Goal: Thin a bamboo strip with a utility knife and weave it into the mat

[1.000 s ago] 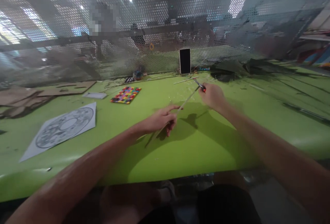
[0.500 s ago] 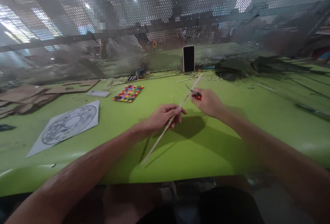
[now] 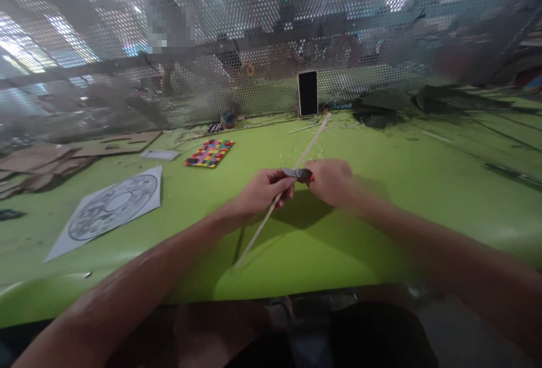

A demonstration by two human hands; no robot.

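A long, thin pale wooden strip [image 3: 312, 145] slants from near the table's front edge up toward the back. My left hand [image 3: 262, 192] is closed around its middle, thumb on top. My right hand [image 3: 332, 180] grips a red-handled knife [image 3: 300, 173], most of its handle hidden by the fingers. The grey blade lies across the strip, its tip close to my left thumb and fingers. Small pale shavings lie on the green tabletop beyond my hands.
A printed ring drawing [image 3: 116, 204], a colourful woven square [image 3: 209, 153] and cardboard pieces [image 3: 38, 162] lie to the left. A dark-screened phone [image 3: 307, 93] stands against the perforated metal panel [image 3: 271, 29]. Dark green sheets [image 3: 389, 105] and thin strips lie at the right.
My right hand has moved down and toward my left hand, bringing the knife blade onto the strip just beside the left fingers. My left hand still holds the strip in place.
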